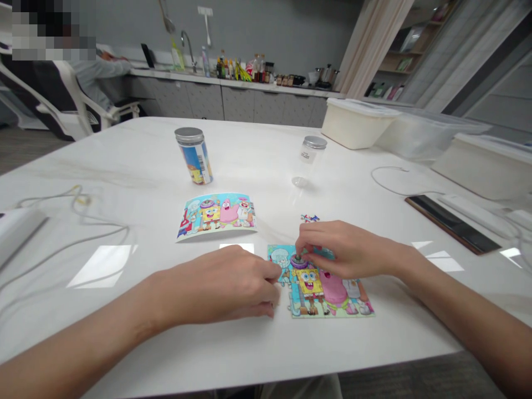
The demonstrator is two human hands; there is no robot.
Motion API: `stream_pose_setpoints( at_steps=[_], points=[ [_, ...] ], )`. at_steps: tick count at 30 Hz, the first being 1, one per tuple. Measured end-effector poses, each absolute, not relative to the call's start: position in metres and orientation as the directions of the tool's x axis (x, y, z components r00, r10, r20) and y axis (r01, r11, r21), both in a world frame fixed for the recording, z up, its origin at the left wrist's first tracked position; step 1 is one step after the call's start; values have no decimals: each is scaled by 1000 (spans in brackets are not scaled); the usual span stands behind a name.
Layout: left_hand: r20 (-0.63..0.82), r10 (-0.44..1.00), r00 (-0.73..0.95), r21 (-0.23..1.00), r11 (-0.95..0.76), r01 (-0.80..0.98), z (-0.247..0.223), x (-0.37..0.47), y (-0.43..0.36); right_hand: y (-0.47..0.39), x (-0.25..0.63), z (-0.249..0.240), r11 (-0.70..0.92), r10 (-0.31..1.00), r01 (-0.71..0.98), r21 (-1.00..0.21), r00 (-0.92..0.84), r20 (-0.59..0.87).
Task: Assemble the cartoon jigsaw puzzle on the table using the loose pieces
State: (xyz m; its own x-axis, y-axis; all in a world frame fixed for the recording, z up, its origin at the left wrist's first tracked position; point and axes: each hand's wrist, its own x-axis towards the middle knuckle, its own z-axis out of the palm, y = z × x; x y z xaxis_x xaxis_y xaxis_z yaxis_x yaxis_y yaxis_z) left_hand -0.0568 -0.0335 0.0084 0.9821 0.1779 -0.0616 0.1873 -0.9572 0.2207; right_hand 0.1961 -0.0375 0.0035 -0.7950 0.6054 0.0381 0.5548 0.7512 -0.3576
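A partly assembled cartoon jigsaw puzzle [332, 288] lies on the white table [174, 354], with a gap at its lower left. My left hand [236, 285] rests at the puzzle's left edge, fingers curled together; what they may hold is hidden. Over the puzzle's upper part, my right hand [332, 249] has thumb and fingers pinched near the purple hat, and I cannot make out anything between them. Just behind it lie a few loose puzzle pieces [310, 218]. A curved picture sheet [218, 215] with the same characters lies behind my left hand.
Farther back stand a jar with a picture label [194, 156] and a clear jar [310, 158]. A dark phone [451, 223], cables and lidded bins [357, 123] are at right. Cables and a white device [19, 230] lie at left. A person sits beyond the table at upper left.
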Motion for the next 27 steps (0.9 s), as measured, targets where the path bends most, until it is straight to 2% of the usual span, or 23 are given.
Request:
stream_pose_setpoints(
  at_steps=[7,12,19,27],
  points=[
    [-67,156,986,209,-964,167,7,-55,-36,-49,186,7,838,494,461,-290,-868,46],
    [-73,146,987,188,-970,157,9,-55,-37,-49,187,5,851,486,462,-250,-873,43],
    [-34,161,986,231,-959,165,6,-60,-34,-48,188,1,859,481,461,-223,-876,39],
    [-35,174,984,180,-968,177,2,-57,-40,-48,188,1,855,486,469,-222,-874,22]
  ],
)
